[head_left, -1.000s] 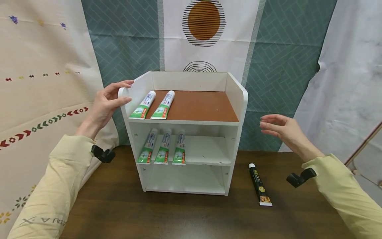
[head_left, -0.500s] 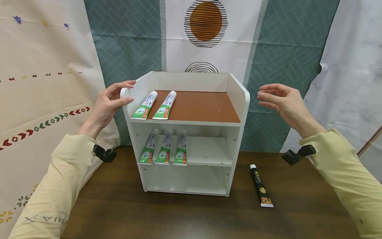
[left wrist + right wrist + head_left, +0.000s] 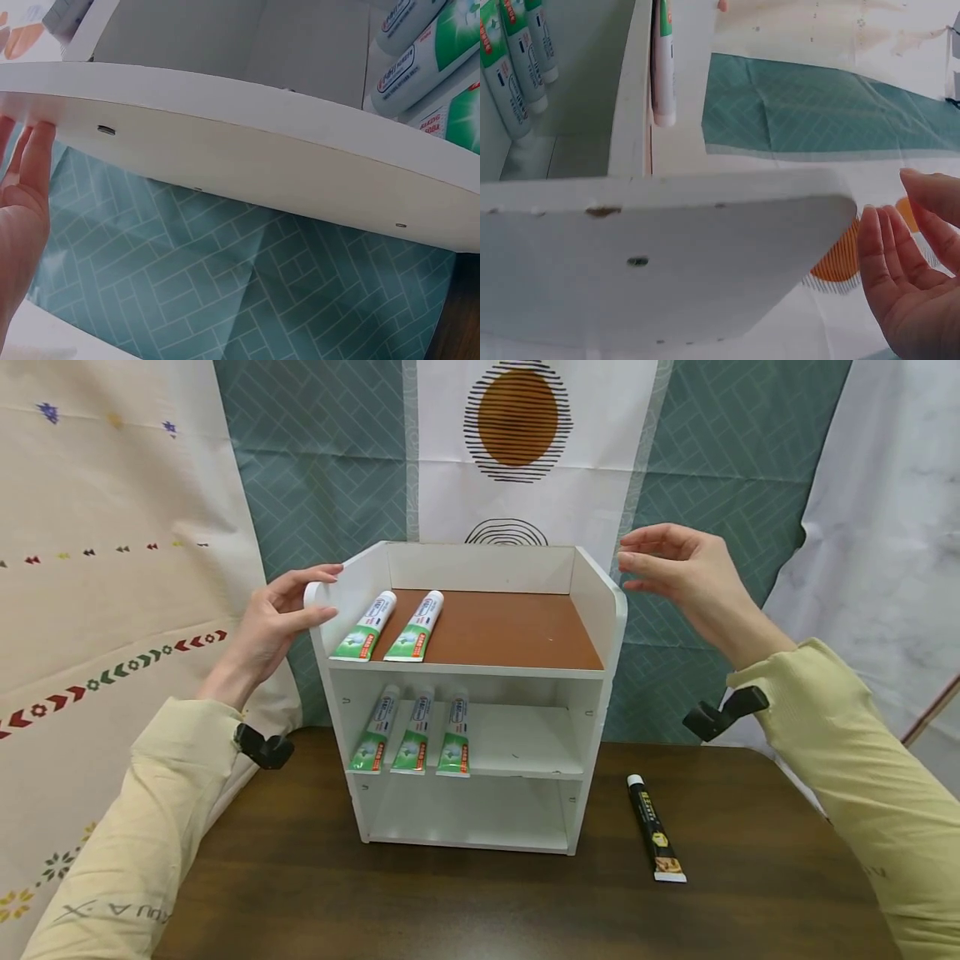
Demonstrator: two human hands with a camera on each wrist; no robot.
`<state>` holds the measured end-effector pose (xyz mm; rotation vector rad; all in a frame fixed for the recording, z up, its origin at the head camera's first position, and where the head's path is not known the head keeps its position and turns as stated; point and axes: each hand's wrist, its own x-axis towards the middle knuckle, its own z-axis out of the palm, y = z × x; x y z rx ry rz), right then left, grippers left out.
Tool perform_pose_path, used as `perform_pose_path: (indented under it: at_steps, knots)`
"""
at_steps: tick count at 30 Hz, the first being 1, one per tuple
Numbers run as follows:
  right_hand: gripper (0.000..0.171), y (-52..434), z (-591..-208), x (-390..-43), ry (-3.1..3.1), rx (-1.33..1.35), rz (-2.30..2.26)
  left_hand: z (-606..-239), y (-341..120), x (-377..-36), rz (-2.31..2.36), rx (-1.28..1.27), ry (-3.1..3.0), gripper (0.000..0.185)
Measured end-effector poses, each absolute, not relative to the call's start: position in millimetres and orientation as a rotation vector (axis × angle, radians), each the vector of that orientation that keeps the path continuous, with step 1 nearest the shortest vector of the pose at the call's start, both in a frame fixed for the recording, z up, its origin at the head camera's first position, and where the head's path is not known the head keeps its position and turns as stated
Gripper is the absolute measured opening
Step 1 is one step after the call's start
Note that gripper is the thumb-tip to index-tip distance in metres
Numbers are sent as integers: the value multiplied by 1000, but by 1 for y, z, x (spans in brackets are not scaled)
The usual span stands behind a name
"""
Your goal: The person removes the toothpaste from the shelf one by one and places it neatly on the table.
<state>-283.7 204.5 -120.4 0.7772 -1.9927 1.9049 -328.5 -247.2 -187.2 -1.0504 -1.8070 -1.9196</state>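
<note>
A white three-tier shelf unit stands on the table. My left hand holds its left side panel at the upper front corner, thumb and fingertips over the edge. Two green-and-white toothpaste tubes lie side by side on the brown top shelf, at the left. Three matching tubes lie on the middle shelf, also leftward. My right hand is raised beside the upper right corner, fingers loosely bent with nothing in them; the right wrist view shows it just past the side panel. A black toothpaste tube lies on the table.
The dark wooden table extends in front of the shelf unit. Behind hangs a teal and white patterned cloth, with a cream cloth at the left and a pale one at the right.
My right hand has risen and moved left, from above the black tube to beside the shelf unit's upper right corner. The left hand keeps its place; the tubes have not moved.
</note>
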Motion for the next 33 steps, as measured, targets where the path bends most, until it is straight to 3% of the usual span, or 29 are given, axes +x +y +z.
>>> perform_pose_path:
  at_steps: [20, 33]
  knots:
    - [27, 134, -101, -308, -2354, 811, 1618, -188, -247, -328, -1903, -1043, -1799, 34]
    - [24, 77, -119, -325, -2498, 775, 1660, -188, -246, -328, -1916, -1052, -1791, 34]
